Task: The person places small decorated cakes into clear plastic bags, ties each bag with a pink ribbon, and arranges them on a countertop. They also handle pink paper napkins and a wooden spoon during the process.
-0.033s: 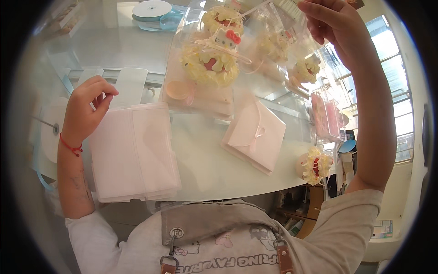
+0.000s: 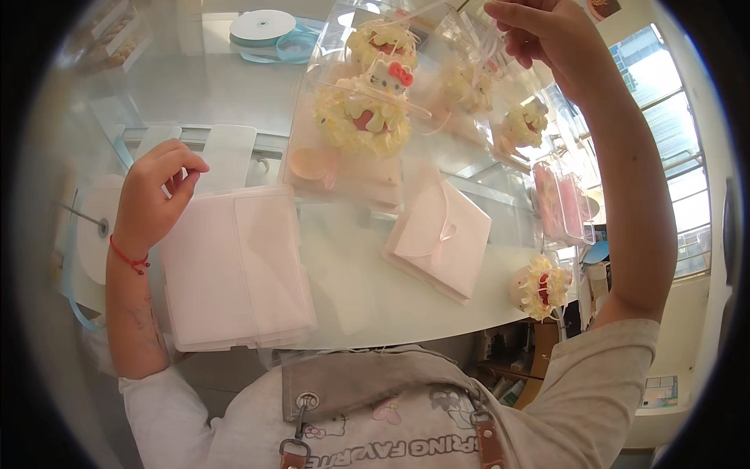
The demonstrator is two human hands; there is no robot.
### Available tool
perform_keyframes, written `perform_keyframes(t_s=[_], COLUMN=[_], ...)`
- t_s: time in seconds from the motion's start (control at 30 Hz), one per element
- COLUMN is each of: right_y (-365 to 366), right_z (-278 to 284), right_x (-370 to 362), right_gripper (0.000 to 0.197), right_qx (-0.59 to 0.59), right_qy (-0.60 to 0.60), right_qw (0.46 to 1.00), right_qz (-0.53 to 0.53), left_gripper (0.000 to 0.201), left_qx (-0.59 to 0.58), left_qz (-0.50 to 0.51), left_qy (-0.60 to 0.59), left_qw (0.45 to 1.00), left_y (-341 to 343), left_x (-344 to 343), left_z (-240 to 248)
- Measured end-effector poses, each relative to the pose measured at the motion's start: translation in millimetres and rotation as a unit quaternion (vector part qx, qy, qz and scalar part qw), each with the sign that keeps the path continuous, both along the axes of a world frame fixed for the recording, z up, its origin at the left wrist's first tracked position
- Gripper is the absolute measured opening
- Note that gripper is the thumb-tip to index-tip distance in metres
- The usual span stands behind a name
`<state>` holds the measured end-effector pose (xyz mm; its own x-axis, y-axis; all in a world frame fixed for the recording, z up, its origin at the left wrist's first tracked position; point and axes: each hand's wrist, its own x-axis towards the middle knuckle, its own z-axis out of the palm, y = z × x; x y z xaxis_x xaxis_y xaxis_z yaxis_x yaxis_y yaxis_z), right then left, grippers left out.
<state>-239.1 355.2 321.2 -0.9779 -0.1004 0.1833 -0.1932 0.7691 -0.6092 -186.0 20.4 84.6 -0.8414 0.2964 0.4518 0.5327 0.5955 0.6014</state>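
My left hand point(image 2: 160, 191) hovers at the upper left corner of a stack of flat pale pink boxes point(image 2: 242, 266), thumb and forefinger brought together. Whatever is between them, if anything, is too small to make out. My right hand point(image 2: 539, 35) is raised at the upper right, its fingers pinched beside thin pale ribbon strands point(image 2: 491, 47). I cannot tell whether it grips one of them. To its left stands a clear plastic package holding a cat-faced figure point(image 2: 389, 76) above ruffled yellow flowers point(image 2: 363, 125).
A pink envelope-shaped box with a bow point(image 2: 441, 242) lies mid-table. Right of it sits a yellow ruffled decoration point(image 2: 541, 288). A blue ribbon spool point(image 2: 263, 27) is at the back, a white spool point(image 2: 95, 227) at the left. A clear container with pink contents point(image 2: 564, 203) stands right.
My right hand has shifted left, toward the clear packages. My left hand keeps its pinch over the box corner. The whole view has moved slightly.
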Motion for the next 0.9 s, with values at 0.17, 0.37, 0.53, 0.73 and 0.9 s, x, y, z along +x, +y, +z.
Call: perform_keyframes(t_s=[0.17, 0.37, 0.53, 0.73, 0.9], right_y=[22, 20, 21, 8, 5], right_z=[-47, -70, -74, -96, -106], right_x=[-41, -52, -55, -55, -76], right_gripper=[0.022, 0.02, 0.013, 0.007, 0.01], right_qx=[0.115, 0.251, 0.396, 0.469, 0.51], right_qy=[0.018, 0.026, 0.091, 0.21, 0.236], right_qw=[0.993, 0.967, 0.912, 0.858, 0.823], right_qz=[-0.004, -0.044, -0.059, -0.01, 0.08], left_gripper=[0.012, 0.012, 0.012, 0.014, 0.014], left_qx=[0.016, 0.011, 0.008, -0.009, -0.023], left_qz=[0.001, 0.006, -0.002, 0.0, -0.004], left_qy=[0.008, 0.01, 0.006, -0.001, 0.008], left_qw=[1.0, 1.0, 1.0, 1.0, 1.0], left_y=[5, 2, 5, 6, 4], left_x=[0, 3, 4, 3, 2], left_z=[8, 11, 13, 9, 8])
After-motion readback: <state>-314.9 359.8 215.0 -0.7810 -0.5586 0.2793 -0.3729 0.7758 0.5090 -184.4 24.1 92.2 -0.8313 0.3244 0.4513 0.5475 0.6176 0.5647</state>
